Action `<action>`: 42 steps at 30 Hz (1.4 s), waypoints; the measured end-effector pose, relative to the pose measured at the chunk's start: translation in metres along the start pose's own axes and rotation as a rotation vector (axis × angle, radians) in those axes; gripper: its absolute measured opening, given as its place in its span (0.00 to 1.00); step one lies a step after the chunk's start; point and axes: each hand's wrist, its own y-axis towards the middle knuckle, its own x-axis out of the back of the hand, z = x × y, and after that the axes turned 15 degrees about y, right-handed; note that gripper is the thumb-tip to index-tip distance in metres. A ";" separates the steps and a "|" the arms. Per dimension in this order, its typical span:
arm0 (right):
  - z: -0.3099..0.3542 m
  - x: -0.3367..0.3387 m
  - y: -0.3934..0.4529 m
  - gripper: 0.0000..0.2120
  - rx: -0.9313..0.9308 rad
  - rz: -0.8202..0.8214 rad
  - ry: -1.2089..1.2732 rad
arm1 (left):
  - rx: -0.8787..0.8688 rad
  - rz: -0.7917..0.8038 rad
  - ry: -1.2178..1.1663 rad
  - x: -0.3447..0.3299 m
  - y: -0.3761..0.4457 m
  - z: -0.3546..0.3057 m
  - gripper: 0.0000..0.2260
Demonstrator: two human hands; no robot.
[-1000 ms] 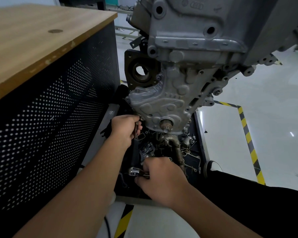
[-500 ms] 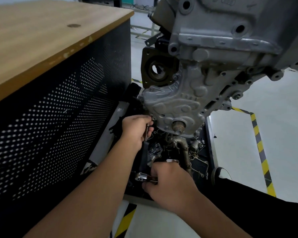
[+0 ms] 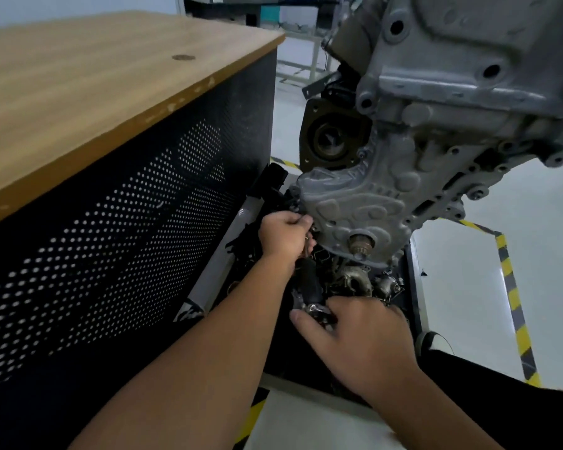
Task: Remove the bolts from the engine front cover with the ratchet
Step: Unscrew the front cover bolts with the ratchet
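While our left hand (image 3: 285, 235) pinches a loosened bolt (image 3: 307, 237) at the front cover (image 3: 348, 206) edge and our right hand (image 3: 359, 336) grips the ratchet (image 3: 314, 309) low over the parts tray (image 3: 415, 287), a slipped bolt could vanish among that clutter.

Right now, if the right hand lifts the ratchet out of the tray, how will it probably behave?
The ratchet looks like polished metal, so it is probably stiff, rather heavy for its size, and maybe slippery. The right hand covers most of it. It lies among loose parts in the tray, so it might snag.
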 end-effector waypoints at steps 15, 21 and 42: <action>0.062 -0.009 -0.055 0.26 -0.292 -0.236 1.166 | -0.086 -0.071 -0.077 0.094 -0.108 -0.063 0.10; 0.124 0.010 -0.061 0.20 -0.097 -0.197 1.440 | -0.327 -0.112 0.295 0.202 -0.161 -0.134 0.07; 0.155 0.030 -0.044 0.31 0.063 -0.334 1.145 | -0.275 -0.442 1.375 0.390 -0.129 -0.101 0.18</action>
